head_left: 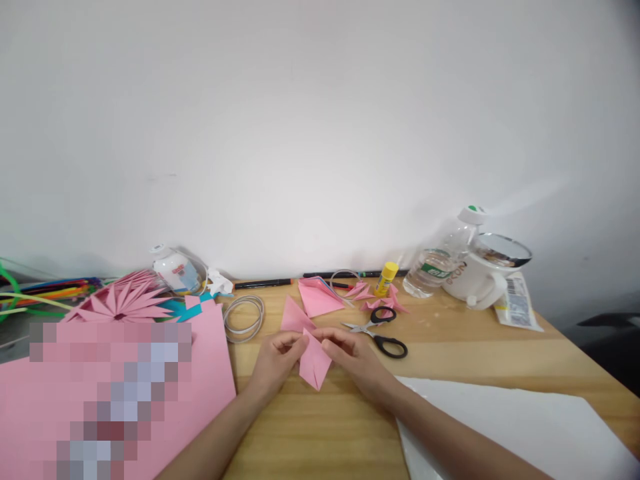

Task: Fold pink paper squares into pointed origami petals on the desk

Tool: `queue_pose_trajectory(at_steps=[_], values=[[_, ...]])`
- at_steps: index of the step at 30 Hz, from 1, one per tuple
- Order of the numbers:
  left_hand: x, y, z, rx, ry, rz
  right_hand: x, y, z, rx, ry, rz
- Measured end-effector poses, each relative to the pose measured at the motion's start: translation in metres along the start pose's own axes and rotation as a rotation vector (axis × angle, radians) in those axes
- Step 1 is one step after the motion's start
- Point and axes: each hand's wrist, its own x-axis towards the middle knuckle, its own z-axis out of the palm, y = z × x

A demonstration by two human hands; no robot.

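A small folded pink paper piece (pixel 314 363) sits between both hands above the wooden table (pixel 320 427). My left hand (pixel 277 357) pinches its left edge with curled fingers. My right hand (pixel 353 353) grips its right edge the same way. Just behind the hands lies another pink folded triangle (pixel 295 317).
Black-handled scissors (pixel 383 331) lie right of the hands. A yellow glue stick (pixel 386 278), small pink folded pieces (pixel 375 297), a wire coil (pixel 243 317), markers, a water bottle (pixel 440 257) and a white mug (pixel 487 273) stand behind. Large pink sheets (pixel 205 373) lie left, a white sheet (pixel 525 427) right.
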Motion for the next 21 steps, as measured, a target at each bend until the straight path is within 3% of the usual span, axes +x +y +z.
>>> queue_pose_trajectory(at_steps=[4, 8, 11, 21], values=[[-0.001, -0.002, -0.002, 0.012, -0.005, 0.033, 0.001, 0.007, 0.003, 0.350, -0.097, 0.097], [-0.001, -0.003, -0.002, 0.032, -0.026, 0.082, 0.002, 0.012, 0.002, 0.266, -0.057, 0.117], [-0.002, -0.002, 0.000, -0.012, -0.035, 0.093, 0.001, 0.009, 0.000, 0.274, -0.114, 0.143], [-0.003, -0.005, 0.003, -0.104, -0.067, 0.000, 0.002, 0.004, -0.001, 0.216, -0.131, 0.153]])
